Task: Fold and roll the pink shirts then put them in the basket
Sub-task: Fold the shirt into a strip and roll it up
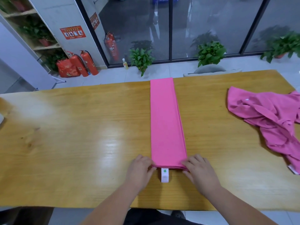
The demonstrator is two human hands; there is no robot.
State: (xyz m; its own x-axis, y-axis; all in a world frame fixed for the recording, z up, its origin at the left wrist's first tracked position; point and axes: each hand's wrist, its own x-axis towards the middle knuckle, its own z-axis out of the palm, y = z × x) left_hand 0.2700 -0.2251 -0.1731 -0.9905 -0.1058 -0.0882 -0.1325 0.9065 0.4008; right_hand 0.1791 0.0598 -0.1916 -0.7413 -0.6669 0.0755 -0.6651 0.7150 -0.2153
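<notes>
- The folded pink shirt (167, 120) lies as a long narrow strip in the middle of the frame, on the wooden worktop (81, 135).
- The left hand (140, 168) pinches its near left corner, and the right hand (198, 169) pinches the near right corner.
- A white label (165, 175) sticks out between both hands.
- A crumpled pink shirt (266, 120) lies at the right edge.

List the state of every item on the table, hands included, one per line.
Folded shirt, folded into a long narrow strip, flat, not yet rolled.
Second shirt, crumpled, unfolded, lying apart to the right.
Label, sticking out flat from the strip's near end.
Left hand, pinches the strip's near left corner.
Right hand, pinches the near right corner.
</notes>
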